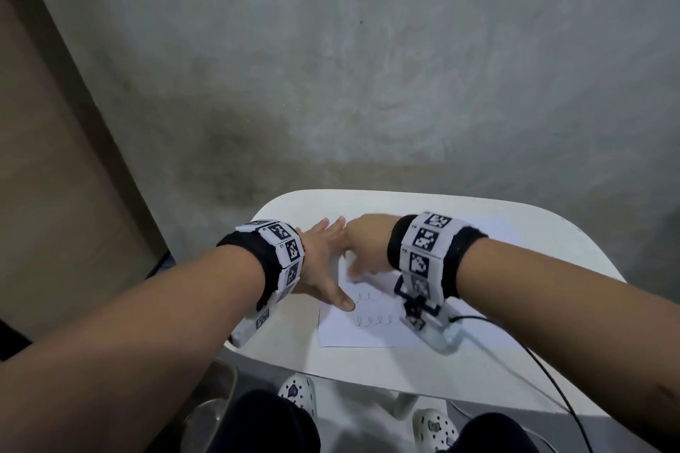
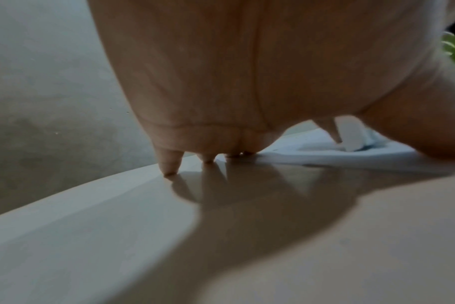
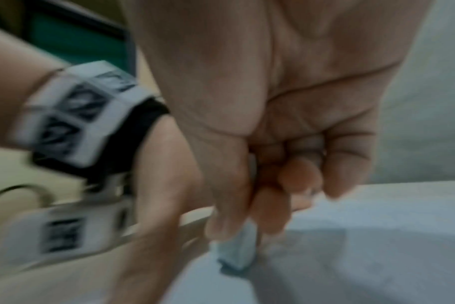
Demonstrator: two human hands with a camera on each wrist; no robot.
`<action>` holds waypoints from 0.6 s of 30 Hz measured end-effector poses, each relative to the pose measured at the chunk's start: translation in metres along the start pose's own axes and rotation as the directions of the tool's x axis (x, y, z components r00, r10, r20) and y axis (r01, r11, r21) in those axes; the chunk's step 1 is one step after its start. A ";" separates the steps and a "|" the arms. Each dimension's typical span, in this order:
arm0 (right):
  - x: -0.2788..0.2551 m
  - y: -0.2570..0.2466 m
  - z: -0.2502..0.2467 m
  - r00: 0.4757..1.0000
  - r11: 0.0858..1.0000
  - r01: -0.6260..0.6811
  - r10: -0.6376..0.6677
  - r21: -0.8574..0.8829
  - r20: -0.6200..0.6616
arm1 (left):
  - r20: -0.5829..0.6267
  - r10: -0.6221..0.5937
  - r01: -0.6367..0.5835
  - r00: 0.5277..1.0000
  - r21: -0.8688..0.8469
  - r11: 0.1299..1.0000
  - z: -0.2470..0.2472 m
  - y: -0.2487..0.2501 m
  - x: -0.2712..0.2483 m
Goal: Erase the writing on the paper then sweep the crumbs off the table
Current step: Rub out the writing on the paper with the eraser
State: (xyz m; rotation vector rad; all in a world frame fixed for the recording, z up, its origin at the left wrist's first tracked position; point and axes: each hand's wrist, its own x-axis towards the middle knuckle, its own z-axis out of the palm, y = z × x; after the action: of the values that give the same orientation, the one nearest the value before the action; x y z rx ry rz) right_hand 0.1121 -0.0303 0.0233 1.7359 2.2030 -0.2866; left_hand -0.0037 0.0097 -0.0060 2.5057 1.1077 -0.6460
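A white sheet of paper (image 1: 362,333) with rows of looped pencil writing (image 1: 371,320) lies on the white table (image 1: 515,232). My left hand (image 1: 323,268) lies flat with spread fingers, pressing down the paper's left edge. In the left wrist view its fingertips (image 2: 169,168) touch the table beside the paper (image 2: 325,158). My right hand (image 1: 362,248) reaches over the upper part of the sheet and pinches a small white eraser (image 3: 237,255) between thumb and fingers, its end on the paper (image 3: 377,236). The eraser (image 2: 351,135) also shows in the left wrist view.
A black cable (image 1: 544,371) runs from my right wrist camera across the table's right side and off its near edge. A grey concrete wall (image 1: 368,66) stands behind the table. My knees and white clogs (image 1: 298,393) show below the near edge.
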 end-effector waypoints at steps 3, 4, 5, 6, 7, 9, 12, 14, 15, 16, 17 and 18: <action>0.001 0.008 -0.004 0.993 0.991 -0.114 0.111 -0.063 -0.048 | 0.005 0.007 -0.007 1.000 0.038 0.999 0.004 -0.009 0.011; -0.001 0.002 -0.002 0.995 0.988 -0.103 0.100 -0.116 -0.031 | 0.000 0.004 -0.004 1.000 0.032 0.999 0.005 -0.009 0.013; -0.004 -0.005 0.000 0.998 0.987 -0.062 0.060 -0.150 -0.015 | 0.001 0.004 -0.004 1.000 0.037 0.999 0.005 -0.008 0.013; -0.007 -0.008 0.003 1.000 0.991 -0.014 0.015 -0.135 0.005 | 0.004 0.002 -0.003 1.000 0.047 0.999 0.005 -0.007 0.013; -0.010 -0.007 0.002 1.000 0.997 0.014 -0.013 -0.082 0.016 | 0.004 0.005 -0.005 1.000 0.056 0.998 0.005 -0.008 0.013; -0.008 0.010 -0.004 0.998 0.997 -0.064 0.064 -0.039 -0.006 | 0.022 0.004 -0.005 1.000 0.087 0.996 0.005 -0.012 0.016; -0.006 0.007 -0.002 0.989 0.977 -0.140 0.144 -0.158 0.013 | 0.029 -0.011 0.008 1.000 0.093 0.996 0.006 -0.012 0.016; -0.009 -0.007 0.003 0.994 0.980 -0.071 0.084 -0.188 0.064 | 0.019 -0.003 0.001 1.000 0.095 0.995 0.005 -0.008 0.013; -0.011 -0.009 0.005 0.994 0.984 -0.045 0.061 -0.171 0.087 | 0.018 0.001 -0.003 1.000 0.093 0.996 0.004 -0.008 0.013; -0.010 -0.004 0.003 0.994 0.990 -0.060 0.071 -0.126 0.078 | 0.025 0.002 -0.004 1.000 0.095 0.995 0.004 -0.009 0.013; -0.006 0.003 0.002 0.994 0.991 -0.091 0.096 -0.093 0.050 | 0.036 0.000 -0.004 0.999 0.103 0.995 0.004 -0.010 0.012; -0.003 0.007 0.000 0.991 0.987 -0.124 0.128 -0.097 0.032 | 0.040 -0.002 -0.003 0.999 0.111 0.994 0.004 -0.011 0.013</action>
State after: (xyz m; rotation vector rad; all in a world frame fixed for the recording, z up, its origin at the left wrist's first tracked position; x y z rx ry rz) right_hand 0.1196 -0.0316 0.0253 1.7934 2.0357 -0.1794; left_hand -0.0051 0.0224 -0.0171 2.5734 1.0849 -0.7743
